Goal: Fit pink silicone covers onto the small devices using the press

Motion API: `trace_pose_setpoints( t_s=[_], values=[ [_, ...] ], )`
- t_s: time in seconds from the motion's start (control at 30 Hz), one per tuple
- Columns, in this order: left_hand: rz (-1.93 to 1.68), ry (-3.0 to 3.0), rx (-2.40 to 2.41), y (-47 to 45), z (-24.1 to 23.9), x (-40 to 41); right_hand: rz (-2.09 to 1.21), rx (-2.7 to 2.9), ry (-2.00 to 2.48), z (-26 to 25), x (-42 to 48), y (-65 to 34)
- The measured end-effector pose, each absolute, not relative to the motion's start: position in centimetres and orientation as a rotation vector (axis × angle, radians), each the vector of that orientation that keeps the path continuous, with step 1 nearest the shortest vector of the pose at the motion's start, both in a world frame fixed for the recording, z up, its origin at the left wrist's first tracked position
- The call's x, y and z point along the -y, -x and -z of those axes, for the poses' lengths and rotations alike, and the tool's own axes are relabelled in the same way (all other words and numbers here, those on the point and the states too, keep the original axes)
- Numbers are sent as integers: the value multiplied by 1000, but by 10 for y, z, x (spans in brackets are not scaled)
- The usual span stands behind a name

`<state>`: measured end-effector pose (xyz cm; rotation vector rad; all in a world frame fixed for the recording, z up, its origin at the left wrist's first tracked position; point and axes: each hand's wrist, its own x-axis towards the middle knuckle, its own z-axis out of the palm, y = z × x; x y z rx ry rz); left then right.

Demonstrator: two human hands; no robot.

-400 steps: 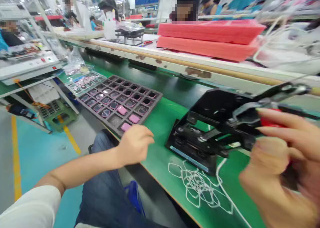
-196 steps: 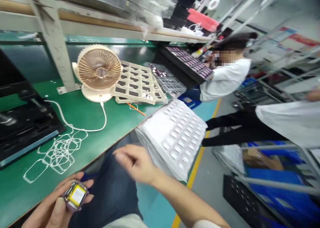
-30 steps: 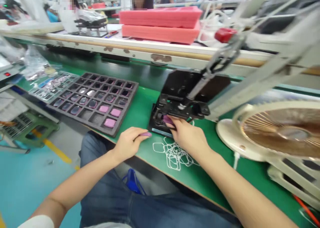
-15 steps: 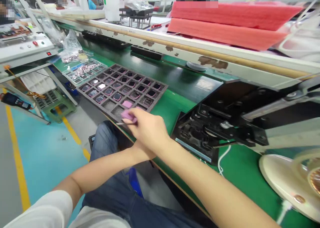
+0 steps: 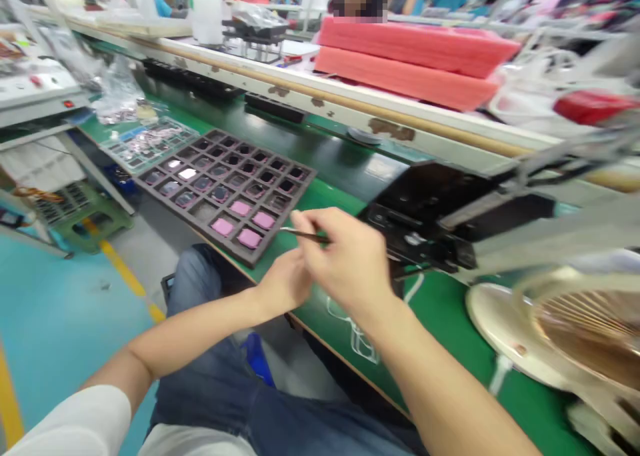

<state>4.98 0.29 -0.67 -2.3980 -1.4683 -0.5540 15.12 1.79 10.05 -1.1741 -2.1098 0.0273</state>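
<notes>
My right hand is closed around a thin dark pointed tool with a pale metal tip; its exact kind is unclear. It hovers by the near right corner of a dark compartment tray. Several pink square pieces, among them one pink piece, lie in the tray's near compartments. Dark glassy square parts with pink rims fill many others. My left hand is just below and left of the right one, over the table edge; its fingers are mostly hidden.
A black hinged fixture stands to the right, partly behind my right hand. Beside it are a white cable and a cream-coloured fan. Past the tray lie a light parts sheet and a clear bag. Pink foam rests on the shelf.
My right hand has moved right, away from the tray, and no longer holds the pink piece. More pink pieces now show in the compartments. The whole view has shifted slightly.
</notes>
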Motion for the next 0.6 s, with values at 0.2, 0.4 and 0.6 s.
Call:
trace_pose_setpoints(
  t_s=[0.2,0.4,0.6],
  values=[
    [939,2862,911,-97,4,-36,439,1506,1320,-160,17,-265],
    [902,2986,834,-130,15,-60,594,1459,1346,-186,2,-307],
    [825,3051,777,-117,21,-57,314,1558,1524,-226,-42,-299]
  ],
)
